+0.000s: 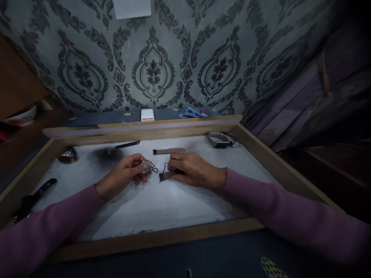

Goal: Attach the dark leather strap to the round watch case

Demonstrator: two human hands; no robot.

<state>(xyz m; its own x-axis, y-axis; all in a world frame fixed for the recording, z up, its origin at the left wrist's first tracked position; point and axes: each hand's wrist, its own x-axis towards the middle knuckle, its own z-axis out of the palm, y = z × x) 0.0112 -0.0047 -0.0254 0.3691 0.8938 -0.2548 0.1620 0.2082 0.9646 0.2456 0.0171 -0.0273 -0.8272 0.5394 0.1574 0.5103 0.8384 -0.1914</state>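
My left hand (124, 172) is closed round a round watch case (147, 166), its thumb lying on the case. A thin dark loop sticks out from the case's right side. Just to the right, my right hand (191, 168) has its fingers closed on a short strap piece (165, 176) with a dark end, and a thin dark pin or tool stands beside that end. Behind my right hand, a tan strap piece (168, 151) with holes and a dark red end lies flat on the white surface.
A wooden-rimmed tray (162, 240) surrounds the work. Inside are a rose-coloured watch (67, 155), a black strap (37, 195), a dark strip (127, 144) and a grey-strapped watch (218, 140). Behind its rim lie a small card (147, 114) and a blue cloth (193, 112).
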